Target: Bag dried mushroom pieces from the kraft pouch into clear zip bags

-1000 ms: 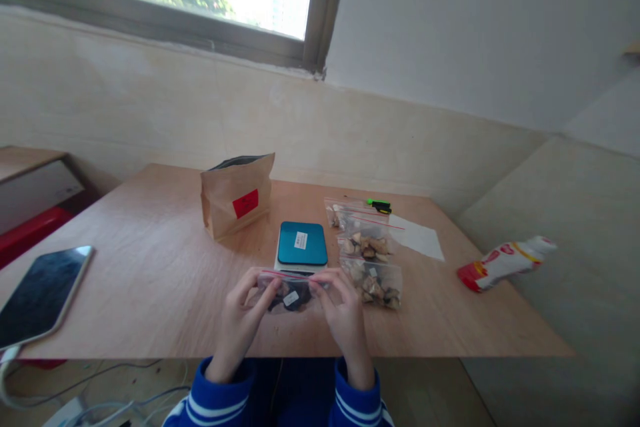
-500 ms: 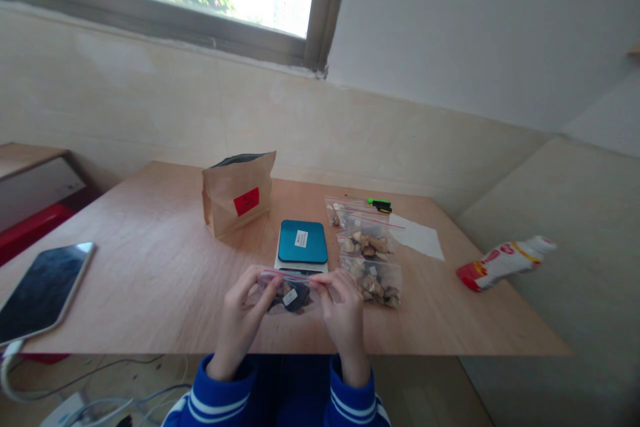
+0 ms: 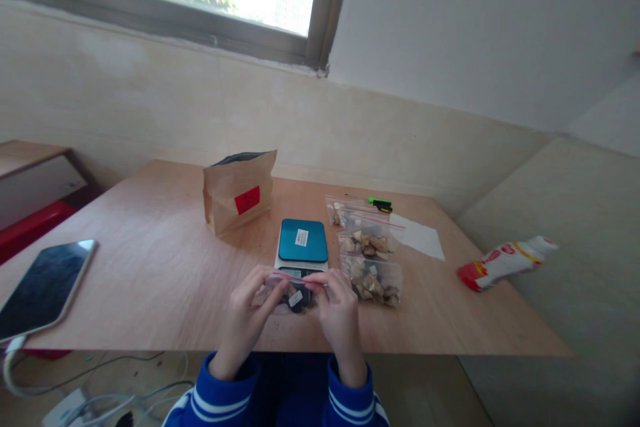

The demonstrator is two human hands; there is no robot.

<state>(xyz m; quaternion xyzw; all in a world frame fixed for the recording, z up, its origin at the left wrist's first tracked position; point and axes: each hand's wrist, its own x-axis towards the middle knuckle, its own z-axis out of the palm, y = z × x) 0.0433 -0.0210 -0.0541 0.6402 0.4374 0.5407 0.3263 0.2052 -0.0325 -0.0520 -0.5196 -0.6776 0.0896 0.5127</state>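
A clear zip bag [image 3: 285, 302] with a red strip along its top hangs between my hands, dark pieces and a small white label showing inside. My left hand [image 3: 250, 303] pinches the strip near its left end, thumb in front. My right hand [image 3: 337, 303] pinches it on the right, close to the other thumb. Just behind the bag lies a small digital scale [image 3: 303, 241] with a blue top plate, its display partly covered by the bag and my fingers. Beside my right hand rests a zip bag of brown dried pieces [image 3: 376, 285].
Further zip bags [image 3: 367, 245] lie behind it, near a white paper sheet [image 3: 420, 237] and a green-and-black tool [image 3: 381, 204]. A brown paper pouch [image 3: 239, 193] stands back left. At far left is a phone [image 3: 47, 287] on a cable; a bottle [image 3: 505, 263] is at right.
Both hands have drawn slightly closer together along the bag's red strip. The bag has shifted a little, and more of the scale's display shows above it.
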